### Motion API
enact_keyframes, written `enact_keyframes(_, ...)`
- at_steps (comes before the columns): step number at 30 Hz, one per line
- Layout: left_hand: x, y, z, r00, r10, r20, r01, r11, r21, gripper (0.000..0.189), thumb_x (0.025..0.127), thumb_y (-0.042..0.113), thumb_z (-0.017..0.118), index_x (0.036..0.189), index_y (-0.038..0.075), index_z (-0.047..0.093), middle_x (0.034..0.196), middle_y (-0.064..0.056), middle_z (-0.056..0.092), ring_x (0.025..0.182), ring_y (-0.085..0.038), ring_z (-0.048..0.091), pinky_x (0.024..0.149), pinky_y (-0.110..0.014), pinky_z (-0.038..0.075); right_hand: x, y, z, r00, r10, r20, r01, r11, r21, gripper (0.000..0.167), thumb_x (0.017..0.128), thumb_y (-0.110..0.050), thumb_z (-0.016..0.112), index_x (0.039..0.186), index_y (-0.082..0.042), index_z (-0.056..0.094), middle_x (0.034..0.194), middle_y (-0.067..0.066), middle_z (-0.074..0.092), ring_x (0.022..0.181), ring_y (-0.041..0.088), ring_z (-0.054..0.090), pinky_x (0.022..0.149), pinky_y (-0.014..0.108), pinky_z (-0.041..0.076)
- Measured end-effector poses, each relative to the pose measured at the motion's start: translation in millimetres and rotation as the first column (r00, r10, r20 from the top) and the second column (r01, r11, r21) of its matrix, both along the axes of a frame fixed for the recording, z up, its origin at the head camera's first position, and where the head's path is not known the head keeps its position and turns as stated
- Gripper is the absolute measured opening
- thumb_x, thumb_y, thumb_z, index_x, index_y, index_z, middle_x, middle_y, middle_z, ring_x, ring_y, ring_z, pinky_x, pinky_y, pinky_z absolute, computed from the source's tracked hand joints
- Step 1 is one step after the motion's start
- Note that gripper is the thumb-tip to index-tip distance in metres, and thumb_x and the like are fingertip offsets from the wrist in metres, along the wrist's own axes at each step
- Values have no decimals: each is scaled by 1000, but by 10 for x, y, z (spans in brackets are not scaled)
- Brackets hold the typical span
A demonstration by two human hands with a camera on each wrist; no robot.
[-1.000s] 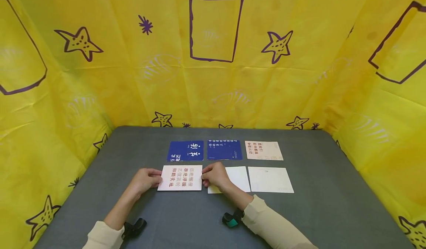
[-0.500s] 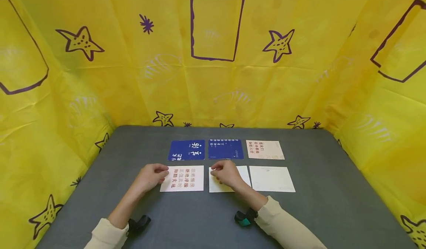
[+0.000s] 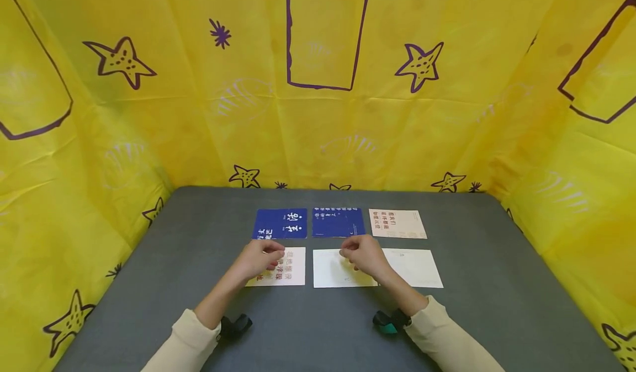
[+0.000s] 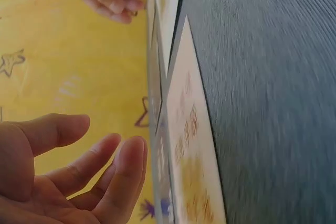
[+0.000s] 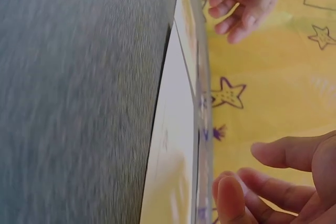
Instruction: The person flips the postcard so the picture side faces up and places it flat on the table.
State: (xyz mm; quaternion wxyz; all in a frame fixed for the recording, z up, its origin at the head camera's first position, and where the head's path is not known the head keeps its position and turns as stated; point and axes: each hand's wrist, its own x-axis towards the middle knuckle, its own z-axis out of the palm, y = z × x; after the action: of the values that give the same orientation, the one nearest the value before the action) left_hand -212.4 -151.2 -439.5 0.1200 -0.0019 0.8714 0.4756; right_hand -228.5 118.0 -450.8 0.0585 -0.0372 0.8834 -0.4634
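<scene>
Above the front-left card (image 3: 294,270), white with red and pale characters, hovers my left hand (image 3: 257,261). Its thumb and fingers (image 4: 128,174) are loosely bent and apart, holding nothing. My right hand (image 3: 366,257) is over the two plain white cards, the middle one (image 3: 328,267) and the right one (image 3: 417,270), hiding part of each. In the right wrist view a gap shows between its thumb (image 5: 286,152) and fingers, with nothing in it. Both hands appear raised off the cards, which lie flat.
Behind lies a row of cards: a blue card with white characters (image 3: 280,224), another blue card (image 3: 338,223) and a cream card with red characters (image 3: 397,224). All rest on a grey table (image 3: 308,328). Yellow patterned cloth (image 3: 318,118) surrounds its back and sides.
Both hands held the edges of the front-left card, which was set down flat. They let go, lifted away, and moved right, the right hand passing over the white cards.
</scene>
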Motion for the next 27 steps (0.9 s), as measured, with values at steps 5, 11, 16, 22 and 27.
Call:
enact_keyframes(5,-25,175,-66,1000,-5,-5,5,1000,22,21,92,10,63,107,-4,70,94,-14,69,73,-20,64,69,-33,59,-17,131,5,999,-35,-13,35,999,19,9,85,-10,70,89,-3,74,77,11,71,58,20,62,47,25,47)
enact_keyframes(11,-46,356,-79,1000,-17,-7,17,1000,-1,21,92,12,63,104,-2,71,88,-12,70,68,-17,63,58,-28,53,-50,295,-35,998,-61,-23,62,996,57,12,86,-10,69,92,0,74,77,11,71,58,18,62,48,25,48)
enact_keyframes(16,-53,482,-84,999,-27,-23,26,999,-19,20,90,13,63,100,-2,73,78,-10,68,63,-15,61,52,-22,46,-37,400,-32,995,-84,-45,89,990,113,13,86,-11,69,90,1,73,72,10,70,51,15,59,47,23,44)
enact_keyframes(22,-56,587,-96,997,-65,-47,63,997,-38,18,88,12,63,94,-1,74,69,-8,66,57,-11,55,51,-19,39,-2,451,2,994,-101,-37,106,981,160,16,85,-12,69,89,3,73,68,9,68,51,12,56,47,23,42)
enact_keyframes(27,-39,640,-109,995,-83,-58,78,993,-86,19,88,15,63,93,-1,74,68,-6,64,56,-9,51,51,-20,36,32,452,4,994,-103,-39,109,974,199,14,85,-11,69,87,3,73,65,7,66,52,12,54,47,23,40)
